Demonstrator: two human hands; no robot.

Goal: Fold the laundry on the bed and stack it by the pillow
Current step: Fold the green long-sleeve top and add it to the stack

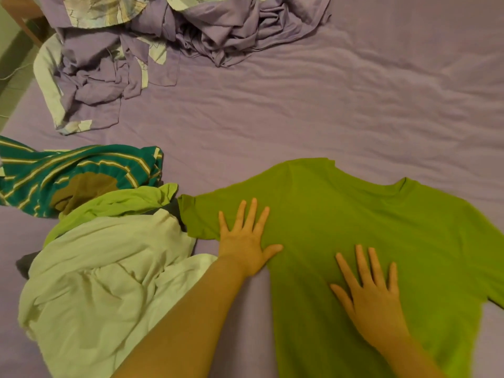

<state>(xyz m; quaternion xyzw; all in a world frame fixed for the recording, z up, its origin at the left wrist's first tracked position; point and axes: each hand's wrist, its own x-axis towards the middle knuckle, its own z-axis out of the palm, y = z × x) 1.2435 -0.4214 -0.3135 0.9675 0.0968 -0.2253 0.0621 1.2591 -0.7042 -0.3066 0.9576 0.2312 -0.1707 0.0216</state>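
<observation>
On the green shirt (354, 230), both hands lie flat with fingers straight and spread, grasping nothing. Left hand (245, 241) presses where the sleeve joins the body, its thumb pointing right across the cloth and its wrist over the bare bed (300, 113) just off the shirt's edge. Right hand (373, 298) rests palm down on the chest area, fingers pointing up and slightly left, well inside the shirt's outline. Neither grip is clenched; each is released and simply bears on the fabric.

That shirt lies spread open on the purple sheet, collar away from the person, one sleeve reaching left, the other running off toward the right edge of the view.

Touching the left sleeve's end is a heap (109, 268) of unfolded laundry: a pale whitish piece in front, a light green piece above it, and a bit of dark grey showing between them. Behind that heap lies a striped top (76, 173), teal with cream and yellow lines and a brown patch, crumpled.

Farther away, at the top left, a rumpled blanket (152, 42) in purple with a pale patterned side sits bunched on the bed, well apart from the shirt.
</observation>
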